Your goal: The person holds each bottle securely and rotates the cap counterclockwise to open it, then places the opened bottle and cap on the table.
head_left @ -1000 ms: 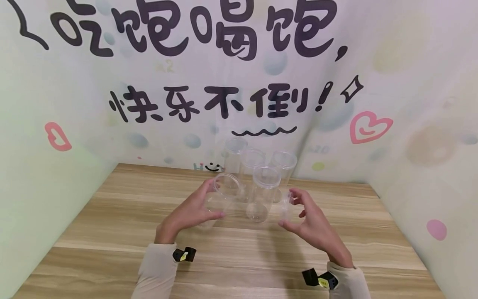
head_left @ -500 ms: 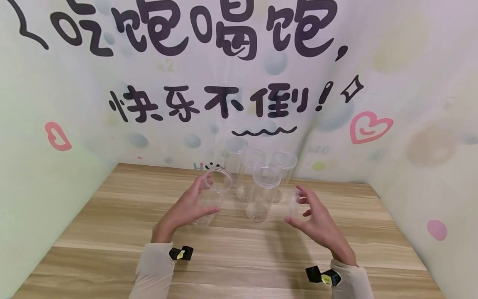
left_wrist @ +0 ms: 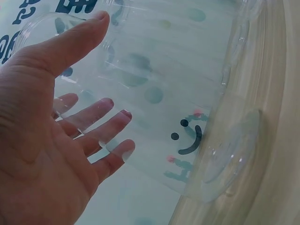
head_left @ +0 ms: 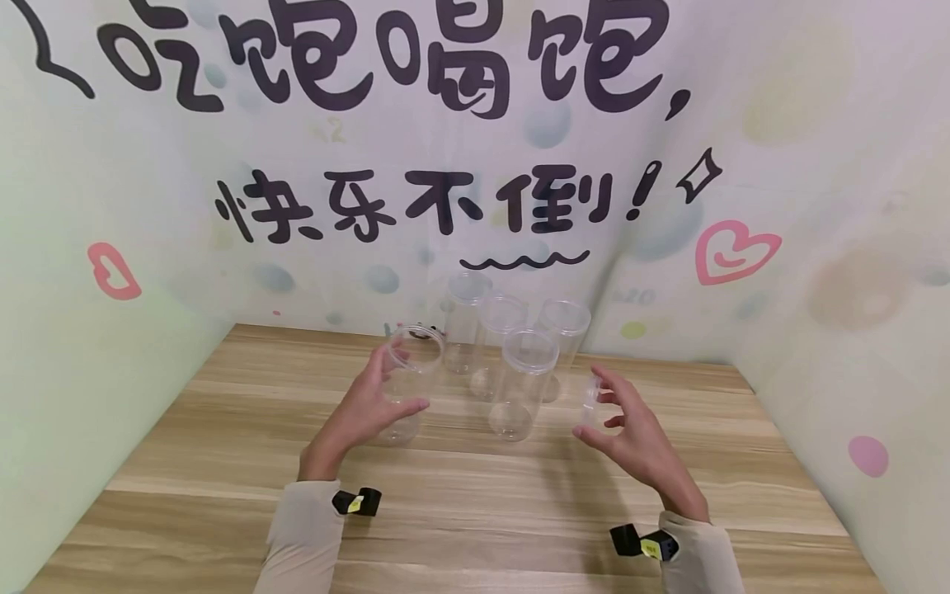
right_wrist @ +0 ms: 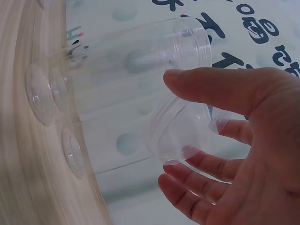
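Note:
My left hand (head_left: 367, 406) grips a clear plastic jar (head_left: 417, 378) by its side, thumb in front and fingers behind. The jar leans slightly and its round mouth is uncovered; whether its base touches the table I cannot tell. In the left wrist view the jar's transparent wall (left_wrist: 154, 112) fills the middle. To the right, my right hand (head_left: 631, 427) holds a clear screw lid (head_left: 590, 402) on edge above the table, between thumb and fingers. The right wrist view shows that lid (right_wrist: 176, 131) against the fingertips. Lid and jar are well apart.
Between my hands a lidded clear jar (head_left: 519, 400) stands upright on the wooden table (head_left: 475, 511). Behind it are more such jars, including a rear left one (head_left: 463, 330) and a right one (head_left: 567, 334). A printed backdrop (head_left: 334, 272) rises behind the table.
My left hand has shifted left with the jar, which has become more upright. My right hand has moved a little right with the lid, widening the gap. The standing jars have stayed put.

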A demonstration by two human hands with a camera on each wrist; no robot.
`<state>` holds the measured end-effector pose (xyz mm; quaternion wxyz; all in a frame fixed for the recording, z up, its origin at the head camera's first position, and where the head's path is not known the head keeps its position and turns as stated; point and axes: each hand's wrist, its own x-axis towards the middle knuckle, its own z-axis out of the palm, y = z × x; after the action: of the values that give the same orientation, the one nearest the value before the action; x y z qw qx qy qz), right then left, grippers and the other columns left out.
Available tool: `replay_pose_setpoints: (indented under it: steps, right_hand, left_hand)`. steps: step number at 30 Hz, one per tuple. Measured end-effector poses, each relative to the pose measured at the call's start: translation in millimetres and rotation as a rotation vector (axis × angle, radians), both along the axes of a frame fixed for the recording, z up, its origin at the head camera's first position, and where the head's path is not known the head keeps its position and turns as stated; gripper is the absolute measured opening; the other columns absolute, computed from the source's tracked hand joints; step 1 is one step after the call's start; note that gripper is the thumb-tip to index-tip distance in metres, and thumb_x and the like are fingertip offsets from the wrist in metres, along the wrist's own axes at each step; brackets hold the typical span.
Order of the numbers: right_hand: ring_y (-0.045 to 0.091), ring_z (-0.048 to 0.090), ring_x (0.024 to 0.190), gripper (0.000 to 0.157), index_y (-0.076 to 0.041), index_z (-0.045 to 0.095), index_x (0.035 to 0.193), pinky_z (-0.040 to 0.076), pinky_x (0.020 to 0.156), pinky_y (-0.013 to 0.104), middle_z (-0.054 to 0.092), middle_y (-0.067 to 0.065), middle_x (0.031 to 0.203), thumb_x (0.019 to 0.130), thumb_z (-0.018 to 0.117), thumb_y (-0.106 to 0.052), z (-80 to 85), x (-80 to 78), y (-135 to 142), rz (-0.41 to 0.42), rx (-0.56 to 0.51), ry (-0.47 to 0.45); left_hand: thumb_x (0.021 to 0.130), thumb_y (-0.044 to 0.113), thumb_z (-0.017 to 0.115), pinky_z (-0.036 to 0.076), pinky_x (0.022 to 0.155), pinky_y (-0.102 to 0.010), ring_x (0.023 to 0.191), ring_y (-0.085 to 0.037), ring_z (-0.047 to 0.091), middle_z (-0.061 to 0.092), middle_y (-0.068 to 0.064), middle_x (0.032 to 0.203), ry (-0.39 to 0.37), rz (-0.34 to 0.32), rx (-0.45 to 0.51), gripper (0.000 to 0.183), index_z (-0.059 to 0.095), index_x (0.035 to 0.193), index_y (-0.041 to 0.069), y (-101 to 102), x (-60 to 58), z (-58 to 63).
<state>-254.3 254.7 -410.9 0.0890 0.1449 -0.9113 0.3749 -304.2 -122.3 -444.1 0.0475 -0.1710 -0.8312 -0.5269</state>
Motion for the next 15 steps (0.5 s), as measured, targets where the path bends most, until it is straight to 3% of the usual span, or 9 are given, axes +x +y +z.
replay_pose_setpoints:
  steps: [8, 15]
  right_hand:
    - [0.035, 0.052, 0.122, 0.081, -0.008, 0.037, 0.148, 0.053, 0.086, 0.043, 0.048, 0.014, 0.141, 0.080, 0.082, -0.012, -6.1, -3.2, 3.7, -0.013, -0.018, -0.046]
    - [0.038, 0.051, 0.124, 0.080, -0.007, 0.036, 0.147, 0.051, 0.089, 0.049, 0.047, 0.015, 0.142, 0.081, 0.080, -0.007, -11.6, -6.7, 6.2, -0.016, -0.045, -0.082]
  left_hand:
    - [0.079, 0.024, 0.084, 0.030, 0.114, -0.059, 0.140, -0.040, 0.036, 0.041, -0.016, 0.150, -0.009, 0.036, 0.046, 0.097, 0.022, 0.153, 0.017, -1.0, -2.0, -2.6]
    - [0.081, 0.025, 0.083, 0.025, 0.115, -0.060, 0.143, -0.041, 0.032, 0.038, -0.019, 0.150, -0.013, 0.057, 0.084, 0.096, 0.021, 0.152, 0.012, -2.0, -2.9, -4.9]
